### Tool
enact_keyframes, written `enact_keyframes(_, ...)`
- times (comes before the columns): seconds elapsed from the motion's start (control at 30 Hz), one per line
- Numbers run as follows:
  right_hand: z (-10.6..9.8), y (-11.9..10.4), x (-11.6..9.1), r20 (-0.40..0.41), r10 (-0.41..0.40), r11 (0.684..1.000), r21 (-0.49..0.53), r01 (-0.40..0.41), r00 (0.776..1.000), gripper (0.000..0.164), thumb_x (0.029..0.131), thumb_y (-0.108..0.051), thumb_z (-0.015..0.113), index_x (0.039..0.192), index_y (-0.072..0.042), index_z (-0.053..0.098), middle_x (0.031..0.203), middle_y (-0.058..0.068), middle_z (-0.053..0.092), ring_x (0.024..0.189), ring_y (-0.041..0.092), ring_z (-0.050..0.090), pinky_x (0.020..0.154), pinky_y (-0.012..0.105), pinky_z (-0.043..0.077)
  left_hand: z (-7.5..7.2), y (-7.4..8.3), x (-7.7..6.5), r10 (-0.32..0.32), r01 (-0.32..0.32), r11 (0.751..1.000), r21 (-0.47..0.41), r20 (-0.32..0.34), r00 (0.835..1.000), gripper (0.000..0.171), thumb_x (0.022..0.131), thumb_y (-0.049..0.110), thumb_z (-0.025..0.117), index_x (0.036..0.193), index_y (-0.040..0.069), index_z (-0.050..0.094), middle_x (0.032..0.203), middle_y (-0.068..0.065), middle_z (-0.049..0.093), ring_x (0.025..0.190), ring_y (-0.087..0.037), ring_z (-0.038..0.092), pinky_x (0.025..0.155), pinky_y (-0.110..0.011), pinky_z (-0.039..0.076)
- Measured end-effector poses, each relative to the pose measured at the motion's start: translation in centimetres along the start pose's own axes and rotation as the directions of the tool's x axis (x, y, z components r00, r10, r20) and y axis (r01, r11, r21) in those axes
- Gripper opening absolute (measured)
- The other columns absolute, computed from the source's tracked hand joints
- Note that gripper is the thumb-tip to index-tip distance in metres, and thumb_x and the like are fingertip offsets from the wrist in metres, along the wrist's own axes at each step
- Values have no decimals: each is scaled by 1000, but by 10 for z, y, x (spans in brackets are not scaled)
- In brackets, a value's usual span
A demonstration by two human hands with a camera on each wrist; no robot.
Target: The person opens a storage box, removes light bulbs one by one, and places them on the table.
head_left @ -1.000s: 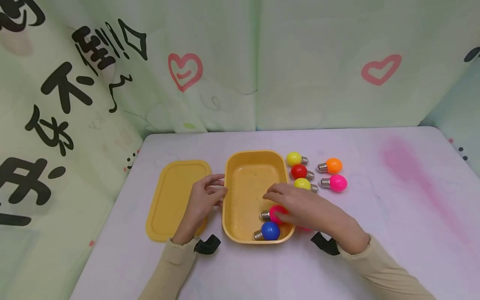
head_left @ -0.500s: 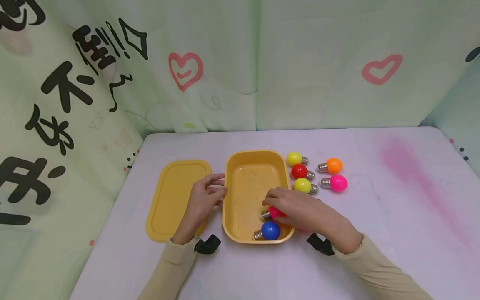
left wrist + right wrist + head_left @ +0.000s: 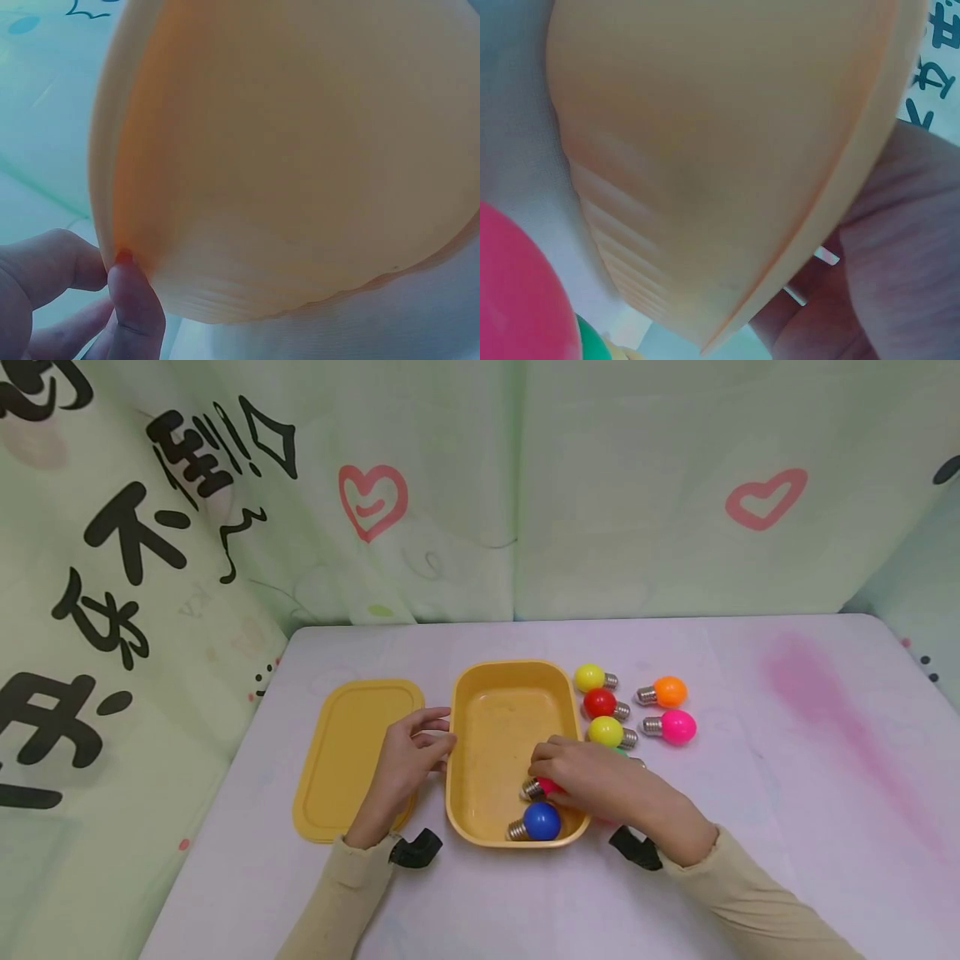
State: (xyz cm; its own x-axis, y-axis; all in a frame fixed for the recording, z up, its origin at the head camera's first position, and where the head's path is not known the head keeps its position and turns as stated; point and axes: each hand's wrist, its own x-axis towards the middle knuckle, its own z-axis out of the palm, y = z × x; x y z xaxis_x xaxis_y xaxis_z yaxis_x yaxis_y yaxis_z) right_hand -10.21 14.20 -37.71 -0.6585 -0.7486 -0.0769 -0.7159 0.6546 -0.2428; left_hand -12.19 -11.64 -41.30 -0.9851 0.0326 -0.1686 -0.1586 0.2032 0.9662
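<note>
In the head view, a yellow plastic box (image 3: 512,718) stands open at mid-table. My left hand (image 3: 401,768) is at its left side; the left wrist view has thumb and forefinger pinching the box's lip. Over the right rim reaches my right hand (image 3: 600,781), its fingers down inside the box, holding a pink light bulb (image 3: 550,787) by its round part. Most of that bulb is hidden by the hand. A blue light bulb (image 3: 542,821) lies in the box's near right corner, just in front of the pink one.
Right of the box lie more bulbs: yellow (image 3: 589,677), red (image 3: 599,702), another yellow (image 3: 604,731), orange (image 3: 671,692) and pink (image 3: 678,727). A green bulb (image 3: 592,343) is mostly hidden behind my right hand. The flat yellow lid (image 3: 348,752) rests left of the box.
My right hand has shifted slightly left and its fingers have closed further over the pink bulb. Part of the green bulb has come into view behind it. The left hand stays in place.
</note>
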Motion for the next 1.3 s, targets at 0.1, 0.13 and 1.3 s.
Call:
enact_keyframes(0.1,-2,0,-1,-9,-13,1000,7,13,1000,20,86,-18,77,105,-8,74,100,2,68,93,16,60,80,26,58,0,0,0,0,0,1000,3,-2,1000,39,88,6,70,127,9,64,112,-15,64,82,-24,66,63,-29,60)
enact_keyframes(0.13,-2,0,-2,-19,-22,1000,9,22,1000,21,86,-18,77,104,-9,74,100,2,68,94,17,60,81,26,58,0,0,0,-1,1,1000,5,-3,1000,39,89,6,70,127,9,64,112,-15,64,82,-24,66,63,-29,60)
enact_keyframes(1.3,-41,18,-50,-246,-18,999,-32,10,969,41,73,-12,87,112,-13,75,116,6,66,112,24,62,84,34,59,1,1,-1,-2,2,1000,11,-9,1000,40,88,6,70,128,9,64,113,-15,64,83,-23,66,64,-29,60)
